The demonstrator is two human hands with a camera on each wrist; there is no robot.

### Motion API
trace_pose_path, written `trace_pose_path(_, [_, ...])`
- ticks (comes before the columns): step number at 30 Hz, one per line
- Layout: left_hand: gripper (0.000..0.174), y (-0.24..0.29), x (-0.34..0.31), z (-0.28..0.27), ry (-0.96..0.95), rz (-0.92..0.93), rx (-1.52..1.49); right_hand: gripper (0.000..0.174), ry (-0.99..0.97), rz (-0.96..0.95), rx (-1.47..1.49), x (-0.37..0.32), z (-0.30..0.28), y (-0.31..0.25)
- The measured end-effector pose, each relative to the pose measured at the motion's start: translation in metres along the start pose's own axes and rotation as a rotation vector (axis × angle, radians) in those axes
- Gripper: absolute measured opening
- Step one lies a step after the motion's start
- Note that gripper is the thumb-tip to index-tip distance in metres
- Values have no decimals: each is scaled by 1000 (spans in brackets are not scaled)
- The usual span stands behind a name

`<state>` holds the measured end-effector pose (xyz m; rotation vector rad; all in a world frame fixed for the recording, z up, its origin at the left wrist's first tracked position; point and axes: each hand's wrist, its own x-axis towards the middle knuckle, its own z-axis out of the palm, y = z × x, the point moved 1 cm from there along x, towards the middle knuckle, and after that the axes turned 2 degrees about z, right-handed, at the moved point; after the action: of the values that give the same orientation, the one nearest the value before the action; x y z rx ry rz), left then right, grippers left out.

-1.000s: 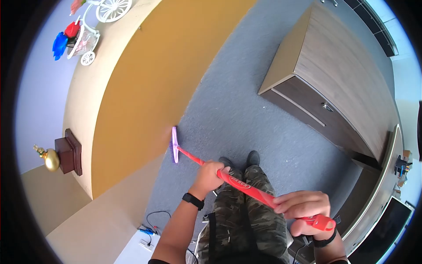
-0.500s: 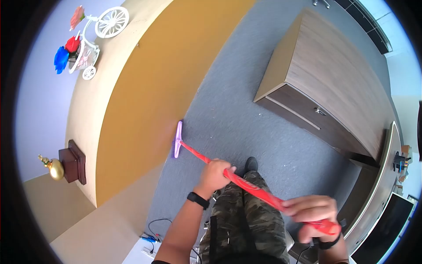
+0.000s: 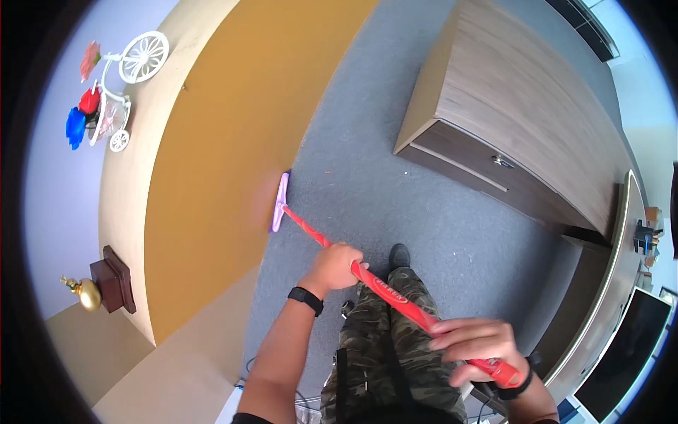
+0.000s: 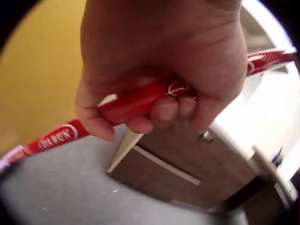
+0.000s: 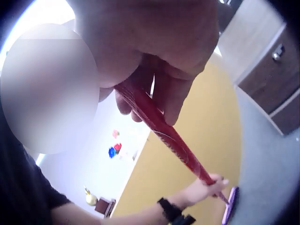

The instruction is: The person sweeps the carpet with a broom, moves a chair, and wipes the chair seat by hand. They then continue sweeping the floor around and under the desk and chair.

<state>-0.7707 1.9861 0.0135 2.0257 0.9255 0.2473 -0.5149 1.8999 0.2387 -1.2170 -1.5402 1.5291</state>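
Observation:
A broom with a red handle (image 3: 395, 300) slants across the head view. Its purple head (image 3: 280, 201) lies on the grey floor right at the base of the yellow wall. My left hand (image 3: 332, 268), a black band on its wrist, grips the handle partway down; the left wrist view shows the fingers (image 4: 164, 110) curled round it. Near the top end, my right hand (image 3: 480, 346) holds the handle under its curled fingers. From the right wrist view, the handle (image 5: 173, 140) runs down past the left hand (image 5: 206, 190) to the purple head (image 5: 229, 206).
The yellow wall (image 3: 233, 155) carries a ledge with a white tricycle planter (image 3: 109, 116) of flowers and a gold ornament (image 3: 90, 295) on a brown base. A wooden cabinet (image 3: 522, 106) stands to the right. Small white bits dot the carpet (image 3: 367, 191). A dark shoe (image 3: 400, 256) is ahead.
The broom head has moved forward along the foot of the wall, both hands keeping their grip. The ledge ornaments have shifted down in the view. One shoe now shows farther back than the other.

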Motion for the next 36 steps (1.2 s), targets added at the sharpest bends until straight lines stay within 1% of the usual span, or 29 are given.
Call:
trace_pose_path(1, [38,-4,5,2,-106,-5,38,29,11,-3,-6,-4,-4,1])
trace_pose_path(3, [37,0,8,22,-123,5,23,30,1,22,-12,-21,-8,1])
trace_pose_path(4, [36,10,12,30,-132,13,7,28,-15,82,-41,-22,-20,-9])
trace_pose_path(6, [35,31,32,32,-114,32,7,41,138,60,-50,-39,-32,-21])
trace_pose_path(8, [34,71,39,22,-36,54,-87,42,88,-109,-12,-65,-54,-21])
trace_pose_path(9, [34,84,40,14,-28,35,-85,41,-29,-296,-30,-66,-69,-18])
trace_pose_path(10, [34,83,39,13,-34,36,-86,40,35,-238,7,-68,-66,-26])
trace_pose_path(12, [26,65,32,1,-73,-26,33,25,0,-113,215,-58,-51,-10])
trace_pose_path(13, [25,33,26,2,-93,-22,74,27,55,-70,202,-42,-36,2])
trace_pose_path(14, [25,2,21,8,-113,-19,112,33,110,-25,188,-22,-20,14])
trace_pose_path(16, [26,-6,24,11,-153,-19,122,32,52,-136,181,-12,-2,45])
trace_pose_path(18, [28,-10,34,25,-216,-21,136,32,115,-118,161,-19,-19,32])
trace_pose_path(20, [27,-1,49,45,-184,61,59,33,55,-46,53,-31,-38,19])
trace_pose_path(21, [27,15,62,46,-178,69,70,34,42,-22,43,-39,-50,11])
trace_pose_path(23, [15,60,72,36,-140,23,47,33,61,-106,60,-51,-71,-4])
trace_pose_path(24, [15,68,73,31,-144,19,47,32,73,-154,71,-56,-79,-9])
trace_pose_path(25, [17,75,76,25,-78,24,41,29,43,-194,79,-62,-85,-4])
trace_pose_path(26, [20,78,82,22,-11,32,36,29,46,-196,79,-59,-85,0])
trace_pose_path(27, [20,66,88,19,-10,35,39,28,107,-162,172,-47,-83,5])
trace_pose_path(28, [18,41,91,15,-19,21,80,27,168,-127,266,-34,-79,13])
trace_pose_path(30, [16,1,99,11,-32,16,124,28,122,-172,176,0,-69,57])
trace_pose_path(31, [16,-16,106,11,-67,-27,182,28,134,-177,169,8,-74,58])
trace_pose_path(32, [17,-24,119,14,-98,-66,242,21,145,-198,149,16,-82,59])
trace_pose_path(33, [17,-22,125,21,-110,-58,242,18,156,-208,141,15,-86,61])
trace_pose_path(35, [16,-14,133,36,-158,3,225,19,170,-177,138,-3,-98,50])
trace_pose_path(36, [16,2,138,38,-158,9,229,20,149,-161,124,-10,-108,44])
